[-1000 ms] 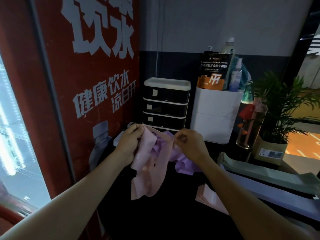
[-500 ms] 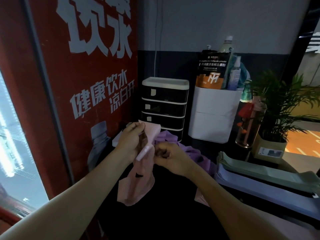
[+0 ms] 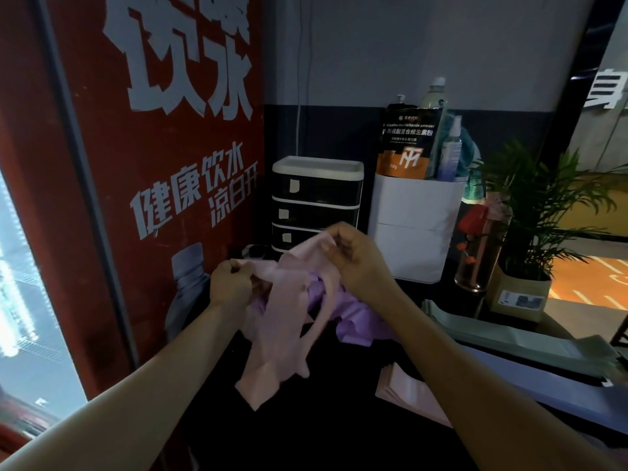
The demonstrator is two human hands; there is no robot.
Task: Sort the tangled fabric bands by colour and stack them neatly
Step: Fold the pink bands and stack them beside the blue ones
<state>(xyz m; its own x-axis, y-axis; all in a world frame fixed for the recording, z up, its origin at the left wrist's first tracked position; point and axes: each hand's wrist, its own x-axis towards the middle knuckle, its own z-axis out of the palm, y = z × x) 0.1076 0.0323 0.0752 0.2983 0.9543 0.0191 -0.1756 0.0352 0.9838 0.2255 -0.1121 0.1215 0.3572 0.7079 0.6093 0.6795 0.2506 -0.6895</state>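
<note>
At the center of the frame the left hand (image 3: 231,283) and right hand (image 3: 353,260), slightly apart, each pinch 1 pink band (image 3: 289,321) over what seems a purple heap (image 3: 353,321), so pulling it free slowly should spare fresh knots.

The right forearm (image 3: 452,362) hides part of the flat pink stack (image 3: 411,392), the purple bands (image 3: 353,317) lie half behind the pink band (image 3: 289,321), and the potted palm (image 3: 543,212) runs off the right edge.

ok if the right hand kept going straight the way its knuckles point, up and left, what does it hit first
Most likely the black drawer unit right behind the right hand, which pinches the pink band; depth between them is unclear.
</note>
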